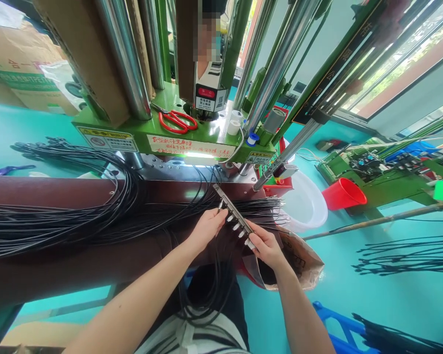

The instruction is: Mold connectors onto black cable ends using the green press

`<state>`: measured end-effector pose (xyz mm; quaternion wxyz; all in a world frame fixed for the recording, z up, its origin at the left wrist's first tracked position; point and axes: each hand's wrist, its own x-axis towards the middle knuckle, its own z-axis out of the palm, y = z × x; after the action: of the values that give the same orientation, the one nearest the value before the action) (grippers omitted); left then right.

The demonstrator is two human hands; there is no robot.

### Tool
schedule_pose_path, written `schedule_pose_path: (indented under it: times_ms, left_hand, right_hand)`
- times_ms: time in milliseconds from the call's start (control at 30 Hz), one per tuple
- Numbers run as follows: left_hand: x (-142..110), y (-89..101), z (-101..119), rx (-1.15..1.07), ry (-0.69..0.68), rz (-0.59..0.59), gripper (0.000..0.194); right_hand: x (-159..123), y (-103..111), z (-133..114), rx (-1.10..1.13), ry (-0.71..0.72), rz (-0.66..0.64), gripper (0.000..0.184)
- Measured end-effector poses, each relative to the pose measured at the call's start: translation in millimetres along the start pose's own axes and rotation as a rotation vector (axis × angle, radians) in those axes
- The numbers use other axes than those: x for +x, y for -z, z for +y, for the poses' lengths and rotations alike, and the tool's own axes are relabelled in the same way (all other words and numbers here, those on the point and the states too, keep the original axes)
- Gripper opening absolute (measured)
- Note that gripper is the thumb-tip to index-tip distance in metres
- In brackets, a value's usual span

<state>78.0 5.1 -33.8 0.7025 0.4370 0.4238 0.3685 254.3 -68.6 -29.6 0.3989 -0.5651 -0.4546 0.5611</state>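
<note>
A narrow metal mould bar [233, 216] slants in front of me, with several bright metal connectors [237, 226] sticking out along its near side. My right hand [266, 244] grips its lower right end between thumb and fingers. Near its upper part, my left hand [209, 227] is closed in a pinch on a cable end with a small metal tip. The fingers hide most of that cable end, and I cannot tell whether it is seated in the bar. Black cables [221, 280] hang in a loop below the hands, over my lap.
A green press [147, 135] stands ahead, with red-handled scissors [177, 121] on its ledge. Bundled black cables [77, 221] cover the brown table [40, 189]. To the right are a white basin [310, 199], a paper sack [312, 263] and a red bucket [344, 194]. Behind the press is another person.
</note>
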Motion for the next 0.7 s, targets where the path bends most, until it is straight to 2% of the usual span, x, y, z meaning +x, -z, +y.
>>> schedule_pose_path:
  times_ms: [167, 233, 333, 467, 700]
  left_hand:
    - [-6.5, 3.7, 3.3, -0.004, -0.104, 0.128, 0.032]
    - [-9.6, 6.0, 5.4, 0.002, -0.092, 0.142, 0.03]
    - [-11.3, 8.8, 5.8, 0.052, -0.021, 0.088, 0.033]
    - [-9.5, 10.4, 4.7, 0.164, -0.037, 0.021, 0.036]
    - [-9.5, 14.5, 10.2, 0.055, 0.077, -0.048, 0.036]
  right_hand:
    - [0.6, 5.1, 6.7, 0.085, -0.004, 0.007, 0.048]
    - [0.8, 6.5, 7.4, 0.107, -0.001, 0.003, 0.048]
    - [1.2, 7.6, 6.8, 0.101, -0.003, -0.021, 0.047]
    - [1.4, 8.7, 5.8, 0.074, -0.005, -0.053, 0.047]
    - [1.9, 9.7, 2.5, 0.053, -0.038, -0.061, 0.046]
